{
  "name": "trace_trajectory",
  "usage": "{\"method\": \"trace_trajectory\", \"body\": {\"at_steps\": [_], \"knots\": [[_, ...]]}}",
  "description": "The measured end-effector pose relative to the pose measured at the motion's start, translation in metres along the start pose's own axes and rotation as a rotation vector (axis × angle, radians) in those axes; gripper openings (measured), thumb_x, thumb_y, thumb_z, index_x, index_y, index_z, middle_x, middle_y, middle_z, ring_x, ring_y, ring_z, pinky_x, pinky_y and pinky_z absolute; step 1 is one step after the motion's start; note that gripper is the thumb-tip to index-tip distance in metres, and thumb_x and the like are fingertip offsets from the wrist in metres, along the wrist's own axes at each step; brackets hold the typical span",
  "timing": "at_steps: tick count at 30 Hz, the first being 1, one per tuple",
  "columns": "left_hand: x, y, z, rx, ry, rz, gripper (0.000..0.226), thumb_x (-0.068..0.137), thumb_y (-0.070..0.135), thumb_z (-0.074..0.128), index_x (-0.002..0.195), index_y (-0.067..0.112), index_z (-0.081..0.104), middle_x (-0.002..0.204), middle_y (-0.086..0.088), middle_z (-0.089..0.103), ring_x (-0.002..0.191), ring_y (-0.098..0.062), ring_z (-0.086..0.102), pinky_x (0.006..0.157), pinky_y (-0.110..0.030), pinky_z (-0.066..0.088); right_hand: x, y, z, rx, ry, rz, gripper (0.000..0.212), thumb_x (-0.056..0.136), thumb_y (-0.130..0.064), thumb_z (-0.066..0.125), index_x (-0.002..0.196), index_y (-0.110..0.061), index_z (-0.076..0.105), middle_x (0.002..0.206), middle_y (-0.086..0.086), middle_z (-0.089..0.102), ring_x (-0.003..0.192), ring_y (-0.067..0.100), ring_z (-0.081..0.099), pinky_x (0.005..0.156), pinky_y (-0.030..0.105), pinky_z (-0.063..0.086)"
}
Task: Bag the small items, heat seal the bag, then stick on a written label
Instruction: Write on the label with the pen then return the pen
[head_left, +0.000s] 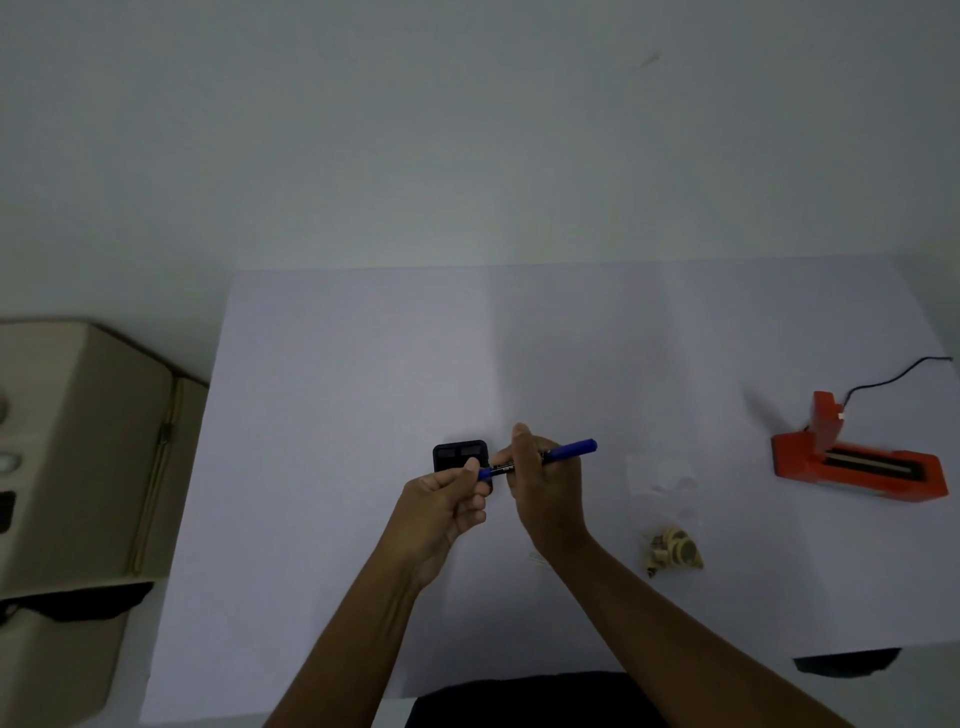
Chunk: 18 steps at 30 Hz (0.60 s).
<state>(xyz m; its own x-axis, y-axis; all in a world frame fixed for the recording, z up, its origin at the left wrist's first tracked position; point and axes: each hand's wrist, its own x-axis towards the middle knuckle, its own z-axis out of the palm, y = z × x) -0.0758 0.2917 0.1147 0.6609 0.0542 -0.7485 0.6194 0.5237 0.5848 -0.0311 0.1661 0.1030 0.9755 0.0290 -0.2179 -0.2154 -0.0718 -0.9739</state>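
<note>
Nearest to the camera, two bare forearms reach forward over the white bench (363, 364). The left hand (447, 499) has its fingers curled, and its grip pinches the left blue end of a blue marker (569, 449). The right hand (540, 483) has its grip closed around the middle of the same marker, which lies almost level above the bench, with its right end a little higher. To the right of the hands a small yellowish roll (672, 552) lies on the bench. A little farther is a clear bag (660, 473), flat and hard to see. Just behind the hands stands a small black box (460, 453). Far right is an orange heat sealer (857, 465) with a black cable (893, 376). At the left edge stands a beige case (78, 441).
</note>
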Motion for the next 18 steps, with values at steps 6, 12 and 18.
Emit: {"method": "trace_trajectory", "body": {"at_steps": [6, 12, 18], "knots": [[-0.003, 0.034, -0.008, 0.289, 0.120, 0.292, 0.020, 0.095, 0.015, 0.059, 0.098, 0.001, 0.072, 0.070, -0.009, 0.071, 0.059, -0.014, 0.063, 0.061, -0.025, 0.058, 0.014, 0.009, 0.002, 0.116, -0.152, 0.040, 0.050, 0.100, -0.041, 0.050, 0.085, 0.003, 0.070, 0.053, 0.006, 0.053, 0.047, 0.010, 0.044, 0.047, 0.017, 0.036], [0.002, 0.073, -0.043, 0.726, 0.423, 0.628, 0.018, 0.095, 0.017, 0.058, 0.082, 0.014, 0.070, 0.067, -0.001, 0.069, 0.055, -0.006, 0.063, 0.057, -0.010, 0.050, 0.024, 0.039, -0.015, -0.012, -0.095, 0.166, 0.074, 0.089, -0.074, 0.036, 0.098, -0.009, 0.069, 0.061, 0.004, 0.057, 0.047, 0.006, 0.044, 0.045, 0.017, 0.034], [0.044, 0.052, -0.060, 1.177, 0.372, 0.499, 0.023, 0.096, 0.016, 0.058, 0.081, 0.002, 0.069, 0.073, -0.011, 0.069, 0.064, -0.024, 0.066, 0.063, -0.034, 0.056, 0.029, 0.081, -0.014, -0.345, -0.085, 0.298, 0.041, 0.102, -0.036, 0.049, 0.082, -0.004, 0.064, 0.069, 0.003, 0.059, 0.054, 0.006, 0.048, 0.058, 0.023, 0.043]]}}
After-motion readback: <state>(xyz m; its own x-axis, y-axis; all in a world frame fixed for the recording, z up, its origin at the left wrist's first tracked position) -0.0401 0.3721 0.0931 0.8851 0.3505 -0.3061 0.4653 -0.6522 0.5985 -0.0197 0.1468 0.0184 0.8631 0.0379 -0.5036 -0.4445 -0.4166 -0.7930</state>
